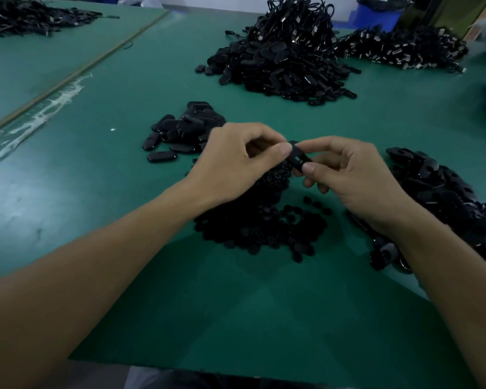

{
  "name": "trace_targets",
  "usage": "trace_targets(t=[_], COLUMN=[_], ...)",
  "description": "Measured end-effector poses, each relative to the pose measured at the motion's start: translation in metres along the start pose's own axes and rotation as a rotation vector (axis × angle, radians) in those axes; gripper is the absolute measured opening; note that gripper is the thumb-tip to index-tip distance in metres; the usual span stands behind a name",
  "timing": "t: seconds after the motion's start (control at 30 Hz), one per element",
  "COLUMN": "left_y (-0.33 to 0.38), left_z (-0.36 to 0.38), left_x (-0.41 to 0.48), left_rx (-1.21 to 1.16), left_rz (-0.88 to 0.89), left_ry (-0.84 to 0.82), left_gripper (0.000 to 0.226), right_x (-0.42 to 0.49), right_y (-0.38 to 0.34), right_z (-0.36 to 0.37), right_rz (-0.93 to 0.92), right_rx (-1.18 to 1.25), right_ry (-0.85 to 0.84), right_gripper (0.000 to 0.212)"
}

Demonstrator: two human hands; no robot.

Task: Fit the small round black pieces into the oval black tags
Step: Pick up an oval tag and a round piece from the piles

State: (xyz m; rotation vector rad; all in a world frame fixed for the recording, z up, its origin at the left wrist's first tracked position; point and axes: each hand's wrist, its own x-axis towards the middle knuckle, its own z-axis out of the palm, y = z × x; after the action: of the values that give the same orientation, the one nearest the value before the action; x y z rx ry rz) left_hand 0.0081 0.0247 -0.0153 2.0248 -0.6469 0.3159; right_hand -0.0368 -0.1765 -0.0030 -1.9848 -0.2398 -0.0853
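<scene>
Pinch on one oval tag (300, 158), from both sides. The right grip (354, 175) has thumb and curled fingers closed on the tag's lower end. The left grip (236, 161) closes thumb and forefinger on its upper end. Tag is in the air, tilted, just above the small round pieces (258, 228). A slot shows in the tag's face. Whether a round piece sits under the left thumb or is seated in the tag is hidden, cannot tell. Judged step: pressing a piece in, or about to.

Outward: the round pieces lie spread on the green desk (124, 206) under and between both wrists, a large supply. Right of the right wrist is a big heap of open tags (446, 197) with holes visible, which looks like unfilled stock. Beyond the left grip is a smaller cluster of glossy tags (180, 133) with closed faces, probably the finished ones. Further back stands a tall mound of corded tags (286, 51), with a flatter mound (399, 49) to its right and a dark pile (26, 15) in the far left corner. Tape residue (54, 105) runs along a seam in the desk.

Progress, as a judgement: early to mid. The finished cluster is small against the unfilled heap and the round pieces, so most of the work is left.
</scene>
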Motion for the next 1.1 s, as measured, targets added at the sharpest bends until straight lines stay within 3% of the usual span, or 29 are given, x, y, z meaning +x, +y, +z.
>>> trace_targets(t=[0.2,0.33,0.57,0.7,0.77,0.9,1.0,1.1], left_y=[0.006,0.009,0.009,0.01,0.009,0.004,-0.001,-0.004], left_z=[0.001,0.0,0.004,0.006,0.007,0.009,0.01,0.009], left_x=[0.0,-0.001,-0.001,-0.002,-0.003,-0.003,-0.002,-0.001], left_rx=[-0.308,-0.391,-0.45,-0.477,-0.457,-0.322,-0.277,-0.323], left_rz=[-0.171,-0.226,-0.201,-0.163,-0.155,-0.16,-0.19,-0.232], left_ry=[-0.103,-0.126,-0.076,-0.064,-0.088,-0.086,-0.058,-0.033], left_gripper=[0.005,0.003,0.007,0.025,0.024,0.006,0.008,0.016], right_x=[-0.001,-0.001,0.0,0.0,0.0,-0.002,-0.004,-0.006], right_y=[-0.002,-0.001,0.001,-0.001,-0.002,-0.001,0.0,-0.003], right_z=[0.005,0.006,0.009,0.01,0.01,0.009,0.007,0.0], right_rz=[-0.029,-0.043,-0.002,0.031,0.035,-0.015,-0.08,-0.077], right_rx=[0.072,0.107,0.076,0.228,0.28,0.071,-0.222,-0.427], right_ry=[0.014,0.059,0.124,0.076,0.047,0.05,0.079,-0.053], right_gripper=[0.017,0.017,0.015,0.008,0.005,0.018,0.013,0.01])
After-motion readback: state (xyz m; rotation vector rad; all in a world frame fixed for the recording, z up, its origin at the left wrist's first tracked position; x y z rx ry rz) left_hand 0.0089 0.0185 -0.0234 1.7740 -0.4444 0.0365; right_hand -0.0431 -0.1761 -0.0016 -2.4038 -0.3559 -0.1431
